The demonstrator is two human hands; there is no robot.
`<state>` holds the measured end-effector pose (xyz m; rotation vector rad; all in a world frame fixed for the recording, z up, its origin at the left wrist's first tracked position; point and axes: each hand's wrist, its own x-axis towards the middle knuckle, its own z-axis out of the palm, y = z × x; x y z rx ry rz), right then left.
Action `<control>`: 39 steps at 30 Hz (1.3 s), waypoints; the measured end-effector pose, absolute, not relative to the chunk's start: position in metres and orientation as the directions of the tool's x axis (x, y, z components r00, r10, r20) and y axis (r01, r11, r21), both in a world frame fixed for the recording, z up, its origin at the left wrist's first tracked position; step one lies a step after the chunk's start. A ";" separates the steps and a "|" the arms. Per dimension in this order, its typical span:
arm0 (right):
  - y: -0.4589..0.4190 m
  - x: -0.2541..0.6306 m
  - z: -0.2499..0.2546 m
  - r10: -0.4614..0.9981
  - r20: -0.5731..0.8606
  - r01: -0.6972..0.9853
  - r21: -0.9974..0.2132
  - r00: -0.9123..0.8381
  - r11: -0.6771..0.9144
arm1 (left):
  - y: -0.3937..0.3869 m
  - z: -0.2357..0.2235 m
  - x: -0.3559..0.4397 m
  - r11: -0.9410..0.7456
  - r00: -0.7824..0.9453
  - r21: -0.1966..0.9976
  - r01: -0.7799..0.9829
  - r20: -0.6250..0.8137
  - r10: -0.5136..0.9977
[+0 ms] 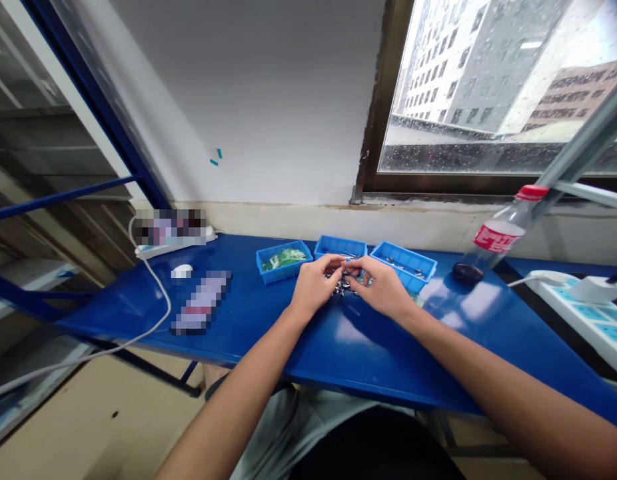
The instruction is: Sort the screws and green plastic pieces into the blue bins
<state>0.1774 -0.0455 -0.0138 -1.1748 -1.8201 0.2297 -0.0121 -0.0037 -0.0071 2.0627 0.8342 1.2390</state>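
My left hand [311, 285] and my right hand [384, 285] meet fingertip to fingertip over the blue table, thumbs and fingers drawn together in a pinch. Whatever lies between the fingertips is too small to make out. Just below them is a heap of small shiny metal pieces [342, 288], partly covered by my fingers. Behind the hands stand three blue plastic bins. The left bin [284, 272] holds green and whitish small pieces. Small dark and metallic parts show in the middle bin [340, 241] and the right bin [404, 259].
A cola bottle [499, 235] with a red cap stands at right, near a white power strip [596, 310]. On the left lie a small white object [181, 271], a blurred-out flat item [202, 303] and a white cable [163, 319]. The wall and window border the back.
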 end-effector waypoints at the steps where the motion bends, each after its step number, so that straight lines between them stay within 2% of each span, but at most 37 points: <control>1: -0.046 0.177 -0.013 0.805 0.585 0.612 -0.603 -0.096 0.512 | -0.003 -0.007 -0.012 -0.627 0.366 0.750 0.212 0.534 0.762; 4: -0.047 0.177 -0.011 0.819 0.571 0.583 -0.650 -0.048 0.487 | -0.004 -0.008 -0.013 -0.619 0.376 0.746 0.246 0.515 0.770; 10: -0.049 0.176 -0.007 0.821 0.567 0.604 -0.633 -0.064 0.484 | -0.006 -0.010 -0.015 -0.649 0.430 0.672 0.355 0.499 0.752; 14: -0.050 0.176 -0.005 0.825 0.565 0.599 -0.656 -0.013 0.459 | -0.006 -0.008 -0.014 -0.645 0.444 0.705 0.296 0.497 0.746; 17: -0.049 0.176 -0.004 0.842 0.539 0.561 -0.705 0.026 0.434 | -0.006 -0.004 -0.012 -0.626 0.368 0.754 0.201 0.534 0.762; 20: -0.048 0.176 -0.005 0.840 0.542 0.533 -0.706 -0.016 0.466 | -0.003 -0.003 -0.011 -0.558 0.304 0.828 0.057 0.518 0.800; 23: -0.048 0.176 -0.008 0.835 0.547 0.540 -0.688 -0.053 0.485 | 0.001 -0.004 -0.010 -0.494 0.314 0.869 -0.020 0.474 0.823; 30: -0.046 0.176 -0.015 0.900 0.431 0.427 -0.805 -0.058 0.413 | 0.001 -0.003 -0.011 -0.462 0.378 0.887 0.010 0.424 0.823; 35: -0.048 0.176 -0.009 0.858 0.509 0.500 -0.726 -0.069 0.472 | 0.002 -0.001 -0.013 -0.493 0.308 0.869 -0.029 0.477 0.823; 39: -0.050 0.174 -0.007 0.854 0.516 0.526 -0.707 -0.073 0.472 | 0.005 -0.003 -0.015 -0.510 0.255 0.860 0.001 0.493 0.832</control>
